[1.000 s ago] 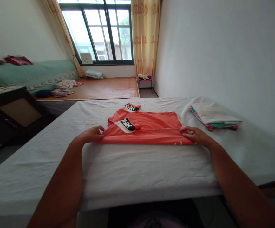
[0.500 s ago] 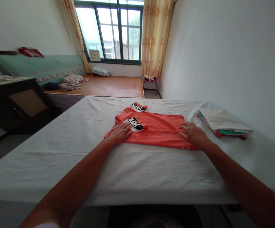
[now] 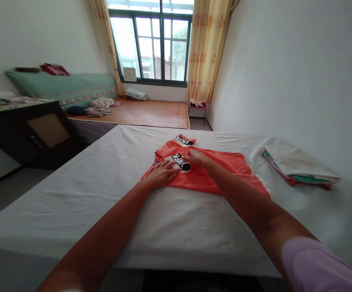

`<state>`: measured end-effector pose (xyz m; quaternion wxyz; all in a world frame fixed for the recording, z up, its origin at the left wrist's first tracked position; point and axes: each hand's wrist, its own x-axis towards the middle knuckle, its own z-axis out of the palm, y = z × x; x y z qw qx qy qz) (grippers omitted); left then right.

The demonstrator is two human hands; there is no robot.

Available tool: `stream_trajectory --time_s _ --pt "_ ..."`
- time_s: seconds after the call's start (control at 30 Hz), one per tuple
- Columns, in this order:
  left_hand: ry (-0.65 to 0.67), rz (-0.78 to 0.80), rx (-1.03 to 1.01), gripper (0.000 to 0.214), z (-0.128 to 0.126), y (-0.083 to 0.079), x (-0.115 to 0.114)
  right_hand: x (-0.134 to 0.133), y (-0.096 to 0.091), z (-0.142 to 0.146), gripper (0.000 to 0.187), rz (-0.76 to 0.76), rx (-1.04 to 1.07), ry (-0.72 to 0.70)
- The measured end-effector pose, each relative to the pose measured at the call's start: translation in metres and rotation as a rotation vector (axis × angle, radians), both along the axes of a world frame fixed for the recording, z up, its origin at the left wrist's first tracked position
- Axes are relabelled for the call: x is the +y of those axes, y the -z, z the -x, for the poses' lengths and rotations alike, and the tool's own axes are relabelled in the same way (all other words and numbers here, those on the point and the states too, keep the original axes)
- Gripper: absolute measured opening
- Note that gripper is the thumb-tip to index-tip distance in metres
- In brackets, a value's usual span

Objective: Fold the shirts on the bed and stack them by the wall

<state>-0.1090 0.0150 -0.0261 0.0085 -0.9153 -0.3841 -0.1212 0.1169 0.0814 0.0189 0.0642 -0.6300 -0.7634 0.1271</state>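
Note:
An orange T-shirt (image 3: 224,161) lies partly folded, one side turned over along its length. Its sleeves carry black-and-white bands with white lettering. My left hand (image 3: 163,174) rests flat with fingers spread on the shirt's near shoulder, beside the near sleeve (image 3: 180,162). Over the body of the shirt reaches my right hand (image 3: 196,157), its fingers curled and the tips pinching at the edge of that sleeve. The right forearm covers part of the folded side.
A white sheet (image 3: 81,190) covers the surface under the shirt. To the right lies a stack of folded clothes (image 3: 300,164) near the wall. A dark cabinet (image 3: 42,125) stands at left; beyond is a bed mat (image 3: 157,113) with clothes on it.
My right hand has left the shirt's hem and moved left to the near sleeve. My left hand stays on the shoulder. The view has shifted slightly.

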Motion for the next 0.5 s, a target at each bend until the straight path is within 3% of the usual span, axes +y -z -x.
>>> stream_trajectory --time_s 0.13,0.4,0.5 --pt "0.007 0.015 0.0 0.044 -0.001 -0.001 -0.001 0.016 0.009 0.009 0.059 0.019 0.079 0.0" --pt "0.004 -0.005 0.009 0.042 0.001 -0.001 -0.002 0.038 0.012 0.021 0.02 0.038 0.235 -0.033" --pt "-0.014 -0.021 -0.016 0.042 0.0 0.001 -0.001 0.033 0.007 0.019 0.016 -0.01 0.284 -0.065"
